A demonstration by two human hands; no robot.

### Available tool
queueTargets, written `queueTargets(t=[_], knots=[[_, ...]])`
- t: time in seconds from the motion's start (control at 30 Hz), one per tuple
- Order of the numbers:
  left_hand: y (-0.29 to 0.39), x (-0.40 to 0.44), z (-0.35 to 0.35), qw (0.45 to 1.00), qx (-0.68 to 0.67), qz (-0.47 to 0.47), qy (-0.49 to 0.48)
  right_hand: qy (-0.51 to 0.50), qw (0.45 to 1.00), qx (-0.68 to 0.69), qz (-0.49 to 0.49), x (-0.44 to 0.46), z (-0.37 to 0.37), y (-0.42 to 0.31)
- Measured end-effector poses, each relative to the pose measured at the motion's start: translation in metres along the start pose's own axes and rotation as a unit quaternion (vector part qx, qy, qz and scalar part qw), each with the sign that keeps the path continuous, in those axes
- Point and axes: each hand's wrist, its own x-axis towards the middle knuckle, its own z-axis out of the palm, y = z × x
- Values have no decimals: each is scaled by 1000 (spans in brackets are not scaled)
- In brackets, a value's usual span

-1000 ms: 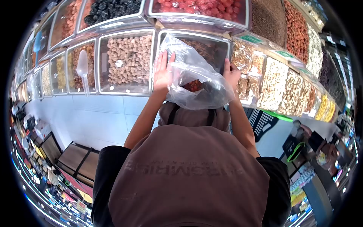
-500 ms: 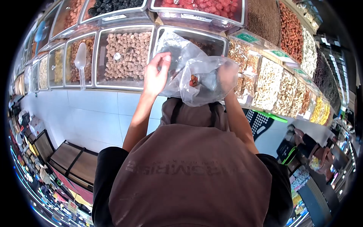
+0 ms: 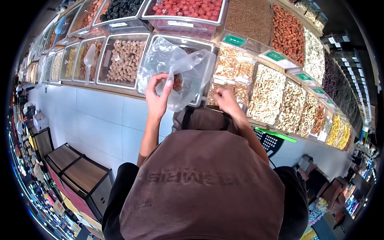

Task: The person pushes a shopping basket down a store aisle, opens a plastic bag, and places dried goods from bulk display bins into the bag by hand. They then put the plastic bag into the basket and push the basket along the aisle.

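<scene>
My left hand [image 3: 158, 96] pinches the edge of a clear plastic bag [image 3: 186, 90] between thumb and fingers. The bag spreads over a lidded bin, and a few reddish-brown pieces [image 3: 177, 82] show through it. To the right, my right hand [image 3: 229, 102] is off the bag, its fingers curled in at the near edge of a bin of packaged dried food [image 3: 236, 86]. Whatever lies in those fingers, if anything, is hidden.
A bin of round tan nuts [image 3: 127, 56] stands left of the bag, then a clear scoop [image 3: 89, 62]. Behind are red dried fruit [image 3: 192, 9] and black dried fruit [image 3: 120, 10]. Pale sliced food [image 3: 267, 94] lies to the right. A black-framed cart [image 3: 80, 176] stands lower left.
My right hand has let go of the bag and moved down and left to the packaged-food bin. The left hand keeps the bag, now hanging further left. The view has shifted.
</scene>
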Motion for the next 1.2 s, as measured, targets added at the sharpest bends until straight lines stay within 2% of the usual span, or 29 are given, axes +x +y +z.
queueTargets(t=[0.03, 0.07, 0.2, 0.23, 0.27, 0.3, 0.33, 0.37, 0.43, 0.47, 0.5, 0.57, 0.6, 0.67, 0.73, 0.77, 0.83, 0.87, 0.9, 0.97, 1.0, 1.03, 1.1, 1.17, 1.2], knots=[[3, -8, 6, 996, 81, 32, 26, -102, 990, 12, 95, -21, -14, -28], [8, -12, 13, 987, 139, 53, 55, -174, 983, -42, 39, -31, -20, -37], [4, -29, 26, 981, 127, 67, 127, -377, 900, -160, -150, -42, -32, -77], [7, -34, 28, 980, 132, 67, 131, -382, 891, -153, -194, -42, -33, -96], [8, -37, 30, 978, 133, 68, 147, -385, 906, -75, -160, -41, -35, -117], [9, -39, 31, 975, 134, 70, 164, -321, 919, 21, -228, -33, -26, -121], [9, -41, 32, 976, 125, 55, 171, -263, 939, 0, -223, -38, -31, -147], [11, -44, 33, 974, 128, 60, 175, -264, 937, 0, -229, -31, -21, -147], [19, -45, 36, 971, 141, 59, 184, -66, 920, -167, -348, -19, -7, -145], [19, -46, 36, 970, 143, 65, 183, -62, 928, -157, -333, -24, -6, -140], [17, -46, 36, 970, 148, 66, 182, -15, 912, -118, -392, -36, -7, -131], [16, -44, 39, 970, 151, 66, 179, -89, 922, 20, -376, -56, -15, -105], [16, -43, 41, 971, 152, 57, 174, -86, 923, 22, -374, -60, -19, -86], [16, -42, 46, 974, 152, 47, 159, -164, 949, 124, -239, -64, -25, -35], [18, -35, 55, 979, 166, -4, 114, -80, 966, 141, -203, -66, -34, 6], [16, -32, 62, 982, 160, 1, 105, -52, 975, 121, -179, -72, -49, 14], [10, -29, 79, 961, 264, 55, 67, -13, 973, 202, -108, -70, -65, 40], [9, -28, 82, 952, 306, 22, -2, 21, 976, 176, -131, -64, -72, 57], [-5, -27, 86, 953, 302, 27, -12, 41, 973, 193, -122, -62, -81, 65], [-51, -27, 93, 892, 434, 119, -23, 85, 966, 212, -124, -53, -97, 81], [-61, -31, 95, 897, 433, 69, -57, 83, 963, 234, -109, -55, -109, 77], [-71, -34, 96, 897, 432, 73, -60, 87, 956, 264, -92, -56, -120, 74], [-88, -39, 97, 884, 463, 44, -51, 145, 958, 223, -110, -54, -145, 64], [-95, -43, 96, 872, 481, 74, -45, 211, 944, 194, -162, -41, -178, 56], [-96, -44, 96, 872, 480, 92, -40, 273, 939, 97, -183, -39, -202, 40]])
